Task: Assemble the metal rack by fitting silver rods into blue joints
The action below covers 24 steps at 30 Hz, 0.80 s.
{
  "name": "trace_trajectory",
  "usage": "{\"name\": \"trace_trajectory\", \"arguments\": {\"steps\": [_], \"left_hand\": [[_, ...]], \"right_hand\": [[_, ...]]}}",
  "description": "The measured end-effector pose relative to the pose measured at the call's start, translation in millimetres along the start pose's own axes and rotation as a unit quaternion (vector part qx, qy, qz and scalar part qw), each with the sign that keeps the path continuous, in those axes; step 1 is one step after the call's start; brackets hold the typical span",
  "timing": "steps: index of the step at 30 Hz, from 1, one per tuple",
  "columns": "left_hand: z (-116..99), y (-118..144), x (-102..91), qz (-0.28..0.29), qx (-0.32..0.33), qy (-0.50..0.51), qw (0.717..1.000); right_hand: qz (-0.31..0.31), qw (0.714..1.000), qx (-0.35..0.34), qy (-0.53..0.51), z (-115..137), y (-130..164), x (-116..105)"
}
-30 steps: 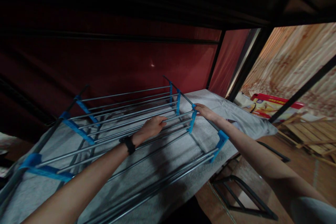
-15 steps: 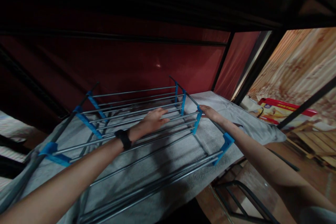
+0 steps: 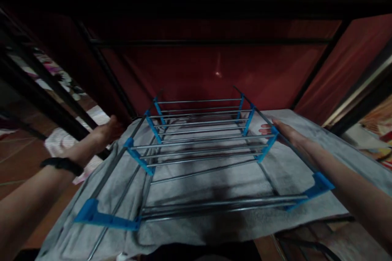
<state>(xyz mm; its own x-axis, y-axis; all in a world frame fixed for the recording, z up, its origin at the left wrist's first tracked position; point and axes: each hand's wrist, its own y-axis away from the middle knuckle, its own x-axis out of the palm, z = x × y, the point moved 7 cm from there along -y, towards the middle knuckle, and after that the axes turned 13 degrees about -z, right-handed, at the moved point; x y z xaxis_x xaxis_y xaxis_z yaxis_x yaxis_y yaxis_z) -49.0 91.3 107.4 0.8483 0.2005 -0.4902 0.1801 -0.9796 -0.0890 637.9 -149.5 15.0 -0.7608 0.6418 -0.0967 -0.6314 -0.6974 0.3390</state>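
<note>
Right hand (image 3: pixel 286 133) sat at right of centre in the frame, fingers stretched out flat along the right side rail of the rack (image 3: pixel 202 147), fingertips by one of the blue brackets (image 3: pixel 267 147); it rested open against the rail, not wrapped round it as far as I could see. Left hand (image 3: pixel 105 132) was at mid-left, off the rack, at the left edge of the grey cloth (image 3: pixel 199 183) beside a black frame post (image 3: pixel 55 106); whether it gripped the cloth, the post or nothing, I couldn't tell, the fingers were hidden in the dark. Black wristband (image 3: pixel 61 165) on that forearm. Rack was a metal tube shelf unit with blue plastic connectors, lying on its side on the grey cloth in the centre of the frame, tiers running away toward the top of the picture. Nearest tier ran across the lower middle, with a blue bracket at lower left (image 3: pixel 104 218) and another at lower right (image 3: pixel 318 185). Dark red fabric panel (image 3: pixel 214 69) filled the upper centre behind the rack, framed by black tubes. Patterned fabric (image 3: pixel 52 69) showed at upper left past the posts, reddish floor (image 3: pixel 18 147) at left.
</note>
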Motion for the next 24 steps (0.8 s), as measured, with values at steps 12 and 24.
{"name": "trace_trajectory", "arguments": {"steps": [12, 24], "left_hand": [[16.1, 69.9, 71.4, 0.151, -0.226, 0.185, 0.944], [27.8, 48.0, 73.4, 0.144, -0.142, 0.056, 0.978]], "right_hand": [[-0.027, 0.998, 0.021, 0.046, -1.7, 7.4, 5.5], [-0.023, 0.998, 0.005, 0.054, -3.8, 4.5, 5.5]]}}
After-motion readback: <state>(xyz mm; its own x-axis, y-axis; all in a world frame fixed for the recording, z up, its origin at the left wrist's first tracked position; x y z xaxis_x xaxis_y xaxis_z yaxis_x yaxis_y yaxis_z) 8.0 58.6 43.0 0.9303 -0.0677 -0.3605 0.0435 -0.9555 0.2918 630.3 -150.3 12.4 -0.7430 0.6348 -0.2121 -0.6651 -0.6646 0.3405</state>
